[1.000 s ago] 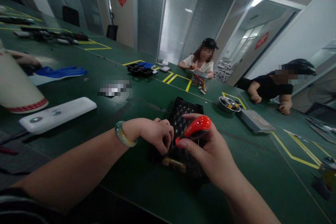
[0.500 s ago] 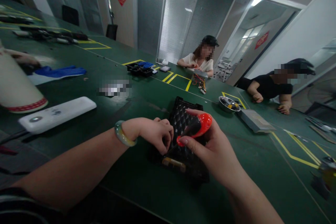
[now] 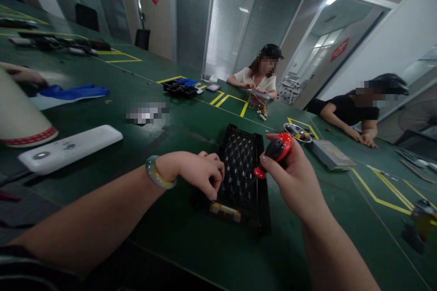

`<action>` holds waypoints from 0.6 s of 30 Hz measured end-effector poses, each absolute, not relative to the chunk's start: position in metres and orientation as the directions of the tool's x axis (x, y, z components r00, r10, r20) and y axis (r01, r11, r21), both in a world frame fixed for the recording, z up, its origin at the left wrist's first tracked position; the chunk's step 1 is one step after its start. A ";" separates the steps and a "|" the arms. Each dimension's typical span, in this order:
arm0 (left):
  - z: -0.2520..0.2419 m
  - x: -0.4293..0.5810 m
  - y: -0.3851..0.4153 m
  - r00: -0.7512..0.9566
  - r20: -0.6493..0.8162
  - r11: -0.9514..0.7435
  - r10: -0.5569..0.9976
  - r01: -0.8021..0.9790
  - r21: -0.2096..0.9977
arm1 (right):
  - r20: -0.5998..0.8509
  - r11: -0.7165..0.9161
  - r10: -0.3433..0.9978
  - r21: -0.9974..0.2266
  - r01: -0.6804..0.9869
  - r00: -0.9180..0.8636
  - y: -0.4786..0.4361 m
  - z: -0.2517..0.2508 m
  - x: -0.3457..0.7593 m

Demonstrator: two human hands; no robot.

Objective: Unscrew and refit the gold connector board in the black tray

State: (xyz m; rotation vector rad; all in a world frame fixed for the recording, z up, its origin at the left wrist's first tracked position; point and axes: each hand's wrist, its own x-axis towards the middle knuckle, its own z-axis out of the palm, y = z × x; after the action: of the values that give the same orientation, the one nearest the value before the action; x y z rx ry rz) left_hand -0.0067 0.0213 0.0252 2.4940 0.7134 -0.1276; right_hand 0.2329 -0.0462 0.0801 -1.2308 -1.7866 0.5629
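Observation:
A black panel (image 3: 241, 163) with a raised rim and a diamond-patterned middle lies on the green table. At its near end sits a yellowish-brown strip (image 3: 225, 212). My left hand (image 3: 205, 173) rests at the panel's near left corner, thumb and fingers pinched together; whatever is between them is too small or hidden to make out. In my right hand (image 3: 296, 173) is a screwdriver with a stubby red-and-black handle (image 3: 277, 151), held above the panel's right rim. Its shaft is thin and dark and hardly shows against the panel.
To the left are a white power strip (image 3: 71, 148), a pale cylinder with a red band (image 3: 22, 109) and a blue glove (image 3: 75, 92). Beyond the panel stand a metal bowl (image 3: 297, 132) and a grey box (image 3: 329, 154). Two people sit across the table.
My right hand has moved right with the screwdriver, away from the panel's near left corner, uncovering more of the panel. My left hand has stayed at that corner.

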 end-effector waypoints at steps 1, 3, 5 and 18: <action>0.026 -0.007 0.022 0.855 -0.230 -0.711 0.464 0.515 0.479 | 0.403 0.411 0.905 -0.747 0.522 -0.135 -0.045 0.078 0.232; 0.028 -0.007 0.022 0.854 -0.232 -0.704 0.466 0.516 0.488 | 0.406 0.412 0.903 -0.735 0.539 -0.137 -0.043 0.075 0.230; 0.030 -0.007 0.021 0.854 -0.228 -0.705 0.468 0.516 0.486 | 0.403 0.409 0.905 -0.730 0.547 -0.139 -0.041 0.073 0.229; 0.026 0.005 0.020 0.836 -0.089 -0.692 0.542 0.504 0.517 | 0.419 0.394 0.905 -0.765 0.509 -0.071 -0.034 0.068 0.232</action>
State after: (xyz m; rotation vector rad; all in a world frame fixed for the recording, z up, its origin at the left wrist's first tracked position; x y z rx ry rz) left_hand 0.0048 0.0199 0.0259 2.4767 0.7663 0.0948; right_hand 0.2324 -0.0341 0.0680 -1.2474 -1.7225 0.5347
